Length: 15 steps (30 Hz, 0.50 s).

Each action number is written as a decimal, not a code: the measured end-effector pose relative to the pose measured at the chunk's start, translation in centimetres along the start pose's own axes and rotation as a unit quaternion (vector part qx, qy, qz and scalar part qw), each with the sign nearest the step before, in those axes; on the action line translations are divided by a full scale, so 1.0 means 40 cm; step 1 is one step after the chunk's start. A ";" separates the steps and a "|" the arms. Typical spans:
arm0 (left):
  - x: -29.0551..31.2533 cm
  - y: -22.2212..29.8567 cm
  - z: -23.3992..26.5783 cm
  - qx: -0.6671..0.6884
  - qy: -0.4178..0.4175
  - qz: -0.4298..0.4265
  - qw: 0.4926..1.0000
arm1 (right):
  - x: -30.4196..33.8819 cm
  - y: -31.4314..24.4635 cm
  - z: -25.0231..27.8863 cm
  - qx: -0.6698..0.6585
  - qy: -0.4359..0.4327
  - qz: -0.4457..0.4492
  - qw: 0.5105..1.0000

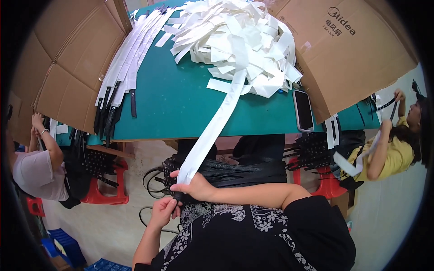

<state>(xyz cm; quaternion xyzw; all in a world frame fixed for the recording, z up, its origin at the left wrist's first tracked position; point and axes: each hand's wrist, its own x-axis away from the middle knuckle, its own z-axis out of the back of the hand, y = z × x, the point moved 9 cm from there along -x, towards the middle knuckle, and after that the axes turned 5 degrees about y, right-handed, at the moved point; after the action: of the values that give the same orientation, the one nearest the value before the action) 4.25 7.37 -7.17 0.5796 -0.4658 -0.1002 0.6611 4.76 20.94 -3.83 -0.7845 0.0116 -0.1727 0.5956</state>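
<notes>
My right hand (pixel 197 187) is closed around the lower end of a long white fabric-like strip (pixel 211 121). From there the strip rises over the table edge to a large heap of white strips (pixel 253 43). Just below, my left hand (pixel 162 213) pinches the end of a black strap (pixel 177 197), close against the right hand. How far the strap reaches into the white strip is hidden. Across my lap lies a bundle of black straps (pixel 244 174), some with metal eyelets and curled ends at the left.
White-covered black straps (pixel 131 58) lie at the left of the green table (pixel 176 106). Cardboard panels (pixel 72 63) flank it, with a phone (pixel 303 110) by the right one. Co-workers sit left (pixel 38 167) and right (pixel 389 149), near red stools (pixel 113 185).
</notes>
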 end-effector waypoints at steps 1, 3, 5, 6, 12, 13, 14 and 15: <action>-0.010 0.016 -0.023 -0.007 -0.011 -0.008 1.000 | 0.005 0.010 -0.006 0.000 -0.001 -0.001 1.000; -0.023 0.014 -0.034 -0.010 -0.027 -0.029 0.999 | 0.006 0.003 -0.014 0.002 0.004 0.030 1.000; -0.006 -0.006 -0.021 0.036 -0.012 -0.052 0.998 | -0.002 -0.007 0.024 0.022 0.018 0.027 0.999; 0.004 -0.011 -0.009 0.083 0.002 -0.074 0.994 | -0.007 -0.008 0.045 0.054 0.027 0.034 0.998; 0.037 -0.049 -0.008 0.073 0.017 -0.031 0.997 | 0.013 0.077 -0.032 0.019 -0.026 -0.011 0.999; 0.048 -0.061 0.005 0.018 0.044 -0.009 0.999 | 0.016 0.087 -0.039 0.041 -0.033 -0.016 0.998; 0.052 -0.071 0.015 0.012 0.076 0.009 0.997 | 0.027 0.093 -0.056 0.012 -0.041 -0.028 0.999; 0.051 -0.071 0.008 0.014 0.079 0.010 0.997 | 0.038 0.101 -0.078 -0.016 -0.049 -0.040 0.998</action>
<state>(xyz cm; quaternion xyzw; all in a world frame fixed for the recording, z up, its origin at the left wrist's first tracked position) 6.28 4.90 -8.61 0.5902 -0.4193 -0.0415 0.6886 6.06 16.51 -6.49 -0.8013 -0.0460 -0.1577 0.5752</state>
